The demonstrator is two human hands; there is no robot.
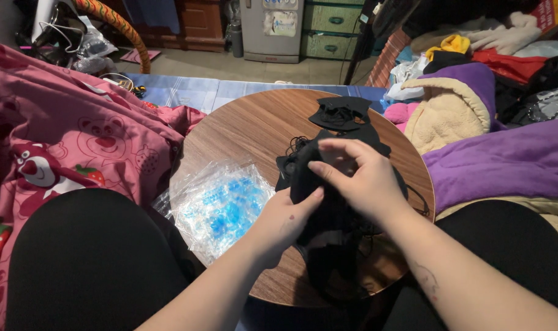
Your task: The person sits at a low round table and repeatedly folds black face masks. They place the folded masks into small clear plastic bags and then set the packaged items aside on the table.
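Both my hands work on a black cloth face mask [303, 175] above a round wooden table [248, 125]. My left hand [285, 220] grips the mask from below, thumb pressed on its lower edge. From above, my right hand [359, 178] pinches the top of the same mask with curled fingers. Under my hands lies a pile of more black masks [334, 245] with thin ear loops. Another black mask [340, 113] lies flat at the far side of the table.
A stack of clear plastic bags with blue print [221, 205] lies on the table's left. A pink cartoon-bear blanket [64, 135] lies to the left. Purple and cream blankets [469, 141] and piled clothes are to the right. My knees in black flank the table.
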